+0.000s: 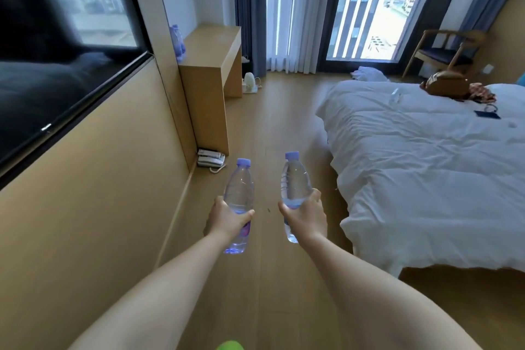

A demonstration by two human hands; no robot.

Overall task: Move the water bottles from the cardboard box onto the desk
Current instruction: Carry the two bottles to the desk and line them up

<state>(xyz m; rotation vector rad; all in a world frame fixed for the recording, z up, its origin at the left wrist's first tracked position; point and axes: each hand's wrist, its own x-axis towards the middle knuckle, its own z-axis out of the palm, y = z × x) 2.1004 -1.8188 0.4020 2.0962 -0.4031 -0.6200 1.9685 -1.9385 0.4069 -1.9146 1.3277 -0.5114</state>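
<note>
My left hand [228, 220] grips a clear water bottle [239, 187] with a purple cap, held upright over the wooden floor. My right hand [305, 214] grips a second clear bottle [294, 182] of the same kind, also upright. Both arms stretch forward. Ahead on the left stands the wooden desk [211, 48] against the wall. A few water bottles [177, 41] stand at the desk's near left corner, partly hidden by the wall panel. The cardboard box is not in view.
A bed with a white duvet [426, 173] fills the right side; a clear bottle [395, 95], a bag and a phone lie on it. A desk telephone [210, 160] sits on the floor by the desk. A wall television [65, 51] hangs left. A chair [443, 51] stands by the window.
</note>
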